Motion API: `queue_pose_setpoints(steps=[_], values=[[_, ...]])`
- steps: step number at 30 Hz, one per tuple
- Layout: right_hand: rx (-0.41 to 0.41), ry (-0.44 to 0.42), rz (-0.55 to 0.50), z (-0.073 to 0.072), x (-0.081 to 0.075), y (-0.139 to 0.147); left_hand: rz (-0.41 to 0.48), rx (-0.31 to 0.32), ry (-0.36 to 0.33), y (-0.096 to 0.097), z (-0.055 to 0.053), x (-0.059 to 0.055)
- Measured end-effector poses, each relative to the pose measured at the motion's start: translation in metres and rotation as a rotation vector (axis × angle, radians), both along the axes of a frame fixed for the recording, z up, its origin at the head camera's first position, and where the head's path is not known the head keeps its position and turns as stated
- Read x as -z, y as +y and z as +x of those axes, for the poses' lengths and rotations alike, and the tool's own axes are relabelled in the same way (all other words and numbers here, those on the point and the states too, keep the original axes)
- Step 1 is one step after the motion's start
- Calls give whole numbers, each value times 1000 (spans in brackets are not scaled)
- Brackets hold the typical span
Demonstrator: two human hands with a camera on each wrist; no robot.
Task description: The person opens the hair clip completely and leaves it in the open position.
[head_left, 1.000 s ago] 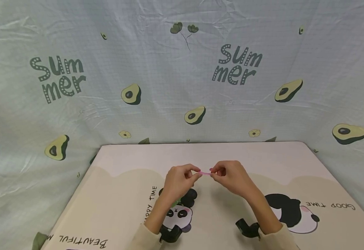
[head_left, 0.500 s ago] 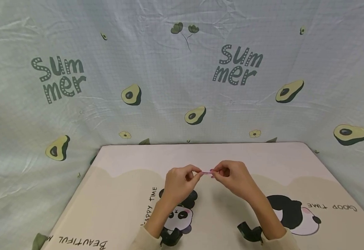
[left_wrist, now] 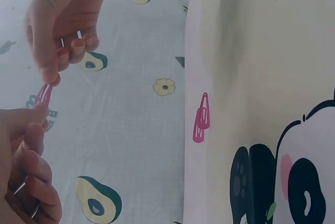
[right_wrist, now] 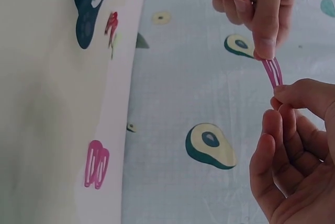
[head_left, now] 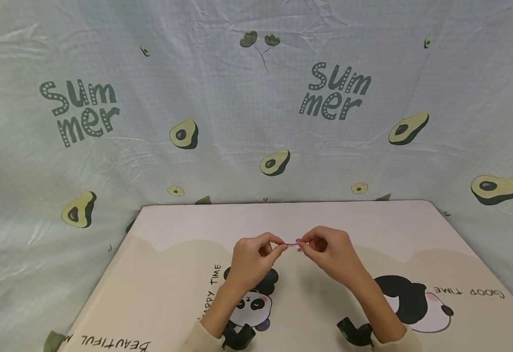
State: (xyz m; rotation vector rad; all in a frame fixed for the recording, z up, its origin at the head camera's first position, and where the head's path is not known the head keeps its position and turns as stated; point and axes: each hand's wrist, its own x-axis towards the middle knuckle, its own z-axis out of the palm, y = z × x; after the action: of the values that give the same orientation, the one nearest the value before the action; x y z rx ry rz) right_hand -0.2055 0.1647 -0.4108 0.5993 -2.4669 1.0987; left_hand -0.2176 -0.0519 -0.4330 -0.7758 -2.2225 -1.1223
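- pinched narrowly between thumb and fingertips of the left hand [head_left: 249,256] and, at the other end, of the right hand [head_left: 330,250]: one pink clip [right_wrist: 272,72].
- held up in the air over the table [head_left: 164,293], stretched across the short gap from one pinch to the other, both ends covered by fingertips, slotted middle bare.
- remaining fingers bent inward on both sides, grasping only that single piece.
- lying flat on the table, near its far edge [head_left: 282,202] and partly overlapping: two loose clips [left_wrist: 203,119], likewise pink, seen from the left wrist; two also seen from the right wrist, cannot tell whether the same pair.
- close to that same edge in the right wrist view: a small red item [right_wrist: 111,23], blurred, cannot tell what.
- behind and to both sides, a hanging cloth [head_left: 221,98], well apart from both hands in the head view.
- broad stretches of table to the left and right of the arms, side edges well away from either hand.
- counted: two hands, two pale sleeves [head_left: 203,338], one black fitting [head_left: 238,338] at each wrist, two "summer" prints [head_left: 335,92] and five large avocado prints [head_left: 275,163] on the cloth.
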Motion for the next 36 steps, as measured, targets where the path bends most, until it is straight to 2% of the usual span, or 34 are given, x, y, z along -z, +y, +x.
queue_pose_setpoints(steps=[12,25,36], values=[[-41,83,-31,3,1,-1,9,-8,35,-6,5,-5],[-76,163,-45,4,6,-5,4,-20,86,-11,8,-3],[-94,206,-71,4,5,-7,41,-4,166,-11,8,-4]])
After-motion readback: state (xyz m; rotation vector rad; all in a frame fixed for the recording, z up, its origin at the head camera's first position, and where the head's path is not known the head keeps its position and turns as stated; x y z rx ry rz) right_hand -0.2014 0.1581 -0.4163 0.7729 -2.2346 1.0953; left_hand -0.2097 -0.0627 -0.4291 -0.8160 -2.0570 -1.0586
